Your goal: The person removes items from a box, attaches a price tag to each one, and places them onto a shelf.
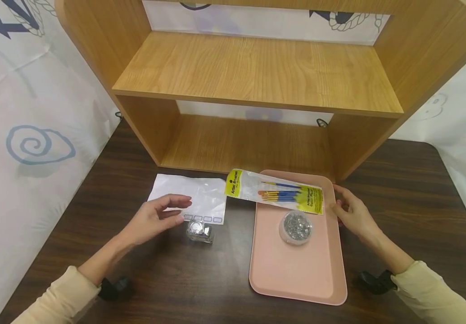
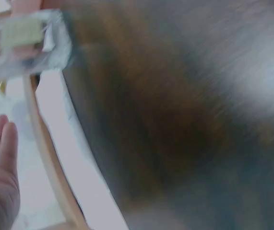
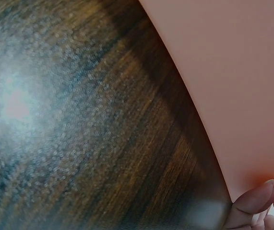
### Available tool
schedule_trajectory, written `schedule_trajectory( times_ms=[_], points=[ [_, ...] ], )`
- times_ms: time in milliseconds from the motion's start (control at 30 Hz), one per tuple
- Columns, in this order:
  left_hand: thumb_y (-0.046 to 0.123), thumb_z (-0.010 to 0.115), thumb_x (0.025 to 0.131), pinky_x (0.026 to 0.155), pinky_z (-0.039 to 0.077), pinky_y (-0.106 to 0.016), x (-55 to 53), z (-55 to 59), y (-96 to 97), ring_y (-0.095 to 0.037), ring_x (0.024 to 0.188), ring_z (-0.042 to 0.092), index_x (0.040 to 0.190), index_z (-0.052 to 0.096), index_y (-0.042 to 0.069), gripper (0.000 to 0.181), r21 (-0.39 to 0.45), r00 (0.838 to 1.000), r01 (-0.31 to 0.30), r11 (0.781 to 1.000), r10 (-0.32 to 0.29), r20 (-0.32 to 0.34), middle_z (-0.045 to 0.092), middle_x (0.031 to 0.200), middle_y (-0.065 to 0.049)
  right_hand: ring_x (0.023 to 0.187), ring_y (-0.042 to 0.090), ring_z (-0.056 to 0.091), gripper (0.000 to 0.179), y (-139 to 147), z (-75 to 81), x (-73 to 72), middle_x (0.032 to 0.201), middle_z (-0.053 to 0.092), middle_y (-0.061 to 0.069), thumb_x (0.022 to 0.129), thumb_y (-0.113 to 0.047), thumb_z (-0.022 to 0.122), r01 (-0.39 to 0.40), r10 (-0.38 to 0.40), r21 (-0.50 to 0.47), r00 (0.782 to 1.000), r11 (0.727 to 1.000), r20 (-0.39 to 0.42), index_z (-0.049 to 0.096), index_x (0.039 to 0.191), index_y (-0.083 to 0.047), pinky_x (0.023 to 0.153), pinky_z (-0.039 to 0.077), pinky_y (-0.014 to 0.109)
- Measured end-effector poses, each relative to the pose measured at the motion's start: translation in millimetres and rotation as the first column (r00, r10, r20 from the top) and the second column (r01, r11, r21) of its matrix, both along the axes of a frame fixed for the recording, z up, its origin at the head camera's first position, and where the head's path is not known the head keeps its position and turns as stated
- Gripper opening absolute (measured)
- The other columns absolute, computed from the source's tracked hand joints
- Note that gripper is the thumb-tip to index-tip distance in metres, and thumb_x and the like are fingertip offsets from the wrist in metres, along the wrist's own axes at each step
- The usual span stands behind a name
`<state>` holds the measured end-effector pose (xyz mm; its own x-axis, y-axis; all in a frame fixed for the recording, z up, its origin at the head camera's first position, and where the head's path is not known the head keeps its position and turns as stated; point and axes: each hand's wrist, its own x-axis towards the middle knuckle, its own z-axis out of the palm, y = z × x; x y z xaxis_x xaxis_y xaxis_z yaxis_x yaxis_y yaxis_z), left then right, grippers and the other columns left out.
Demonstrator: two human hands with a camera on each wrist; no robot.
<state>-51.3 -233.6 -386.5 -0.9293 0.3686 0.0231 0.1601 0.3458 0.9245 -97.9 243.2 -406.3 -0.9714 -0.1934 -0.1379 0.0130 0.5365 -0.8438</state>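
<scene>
My right hand [image 1: 356,218] grips the far right edge of a pink tray [image 1: 285,270]. In the right wrist view the thumb [image 3: 257,199] lies against the tray's edge. On the tray sit a round clear tub [image 1: 296,227] of small silvery pieces and a plastic packet of artist brushes [image 1: 277,192], which sticks out past the tray's left edge. My left hand [image 1: 151,218] hovers with fingers apart over a white printed sheet [image 1: 192,191], holding nothing. Just right of its fingertips stands a small clear glass-like block or bottle [image 1: 200,231]; its exact kind is unclear.
A wooden shelf unit [image 1: 257,72] with two levels stands at the back of the dark wood-grain table [image 1: 200,283], close behind the tray and the sheet. Patterned white cloth [image 1: 34,193] hangs around the table.
</scene>
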Motion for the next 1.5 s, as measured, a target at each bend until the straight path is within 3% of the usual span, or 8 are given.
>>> schedule_trajectory(
  times_ms=[100, 200, 400, 533, 700, 1033, 1367, 1500],
  points=[
    [0.013, 0.069, 0.086, 0.082, 0.050, -0.017, -10.0, 5.0, -7.8, -0.001, 0.100, 0.061, 0.123, 0.057, 0.001, 0.041, -0.071, 0.984, -0.173, 0.982, 0.170, -0.045, 0.064, 0.115, -0.016, 0.060, 0.005, 0.046, 0.053, 0, 0.4, 0.1, 0.083, 0.039, 0.007, 0.093, 0.000, 0.048, 0.001, -0.001, 0.007, 1.000, 1.000, 0.000, 0.029, 0.142, 0.006, 0.053, 0.050, 0.027],
    [0.020, 0.068, 0.087, 0.073, 0.048, -0.012, -20.9, 6.0, -18.6, -0.008, 0.092, 0.062, 0.123, 0.057, 0.003, 0.041, -0.186, 0.951, -0.309, 0.933, 0.296, -0.092, 0.067, 0.109, -0.014, 0.061, 0.005, 0.047, 0.053, 1, 0.9, 0.0, 0.084, 0.040, 0.008, 0.094, -0.001, 0.048, 0.001, -0.001, 0.017, 1.000, 1.000, 0.004, 0.028, 0.142, 0.005, 0.053, 0.051, 0.028],
    [0.024, 0.066, 0.088, 0.063, 0.045, -0.007, -39.3, 0.8, -41.2, -0.030, 0.092, 0.063, 0.125, 0.054, -0.001, 0.047, -0.363, 0.905, -0.425, 0.830, 0.406, -0.131, 0.065, 0.110, -0.021, 0.062, 0.006, 0.048, 0.053, 1, 1.5, 0.3, 0.085, 0.041, 0.009, 0.094, -0.002, 0.048, 0.004, -0.004, 0.020, 1.000, 1.000, 0.014, 0.028, 0.142, 0.005, 0.054, 0.051, 0.028],
    [0.025, 0.067, 0.087, 0.065, 0.051, -0.018, -48.0, -3.2, -50.4, -0.035, 0.094, 0.064, 0.125, 0.053, -0.003, 0.049, -0.435, 0.896, -0.434, 0.789, 0.427, -0.120, 0.063, 0.112, -0.024, 0.062, 0.006, 0.048, 0.053, 0, 1.4, 0.6, 0.086, 0.042, 0.010, 0.094, -0.001, 0.047, 0.005, -0.005, 0.016, 1.000, 1.000, 0.015, 0.027, 0.142, 0.006, 0.054, 0.051, 0.027],
    [0.029, 0.068, 0.086, 0.070, 0.051, -0.039, -57.2, -10.0, -53.4, -0.036, 0.094, 0.061, 0.125, 0.052, -0.005, 0.054, -0.542, 0.905, -0.400, 0.740, 0.412, -0.105, 0.061, 0.112, -0.026, 0.062, 0.006, 0.048, 0.054, 0, 0.6, 0.7, 0.086, 0.042, 0.011, 0.094, -0.001, 0.047, 0.002, -0.003, 0.015, 1.000, 1.000, 0.016, 0.026, 0.143, 0.006, 0.054, 0.050, 0.026],
    [0.038, 0.068, 0.083, 0.063, 0.040, -0.037, -66.1, -16.1, -51.2, -0.031, 0.085, 0.053, 0.122, 0.053, -0.001, 0.057, -0.675, 0.895, -0.359, 0.644, 0.442, -0.055, 0.057, 0.107, -0.019, 0.060, 0.005, 0.049, 0.053, 0, 0.0, 0.8, 0.084, 0.043, 0.010, 0.093, -0.001, 0.047, 0.002, -0.002, -0.005, 1.000, 1.000, 0.005, 0.028, 0.142, 0.006, 0.053, 0.050, 0.025],
    [0.036, 0.065, 0.086, 0.062, 0.037, -0.035, -68.5, -18.2, -47.2, -0.028, 0.081, 0.051, 0.113, 0.054, 0.001, 0.046, -0.712, 0.877, -0.352, 0.608, 0.480, -0.023, 0.056, 0.097, -0.016, 0.062, 0.007, 0.049, 0.054, 0, 1.8, 0.2, 0.085, 0.043, 0.011, 0.094, -0.001, 0.048, 0.000, 0.000, 0.016, 1.000, 1.000, 0.024, 0.026, 0.143, 0.006, 0.054, 0.050, 0.026],
    [0.033, 0.065, 0.087, 0.060, 0.036, -0.034, -67.4, -19.6, -47.1, -0.027, 0.078, 0.051, 0.109, 0.054, 0.001, 0.040, -0.704, 0.876, -0.365, 0.609, 0.480, -0.039, 0.056, 0.093, -0.015, 0.063, 0.007, 0.050, 0.055, 3, 4.5, 1.6, 0.085, 0.045, 0.010, 0.096, -0.007, 0.050, -0.001, 0.001, 0.023, 1.000, 1.000, 0.019, 0.025, 0.143, 0.007, 0.055, 0.050, 0.026]
  ],
)
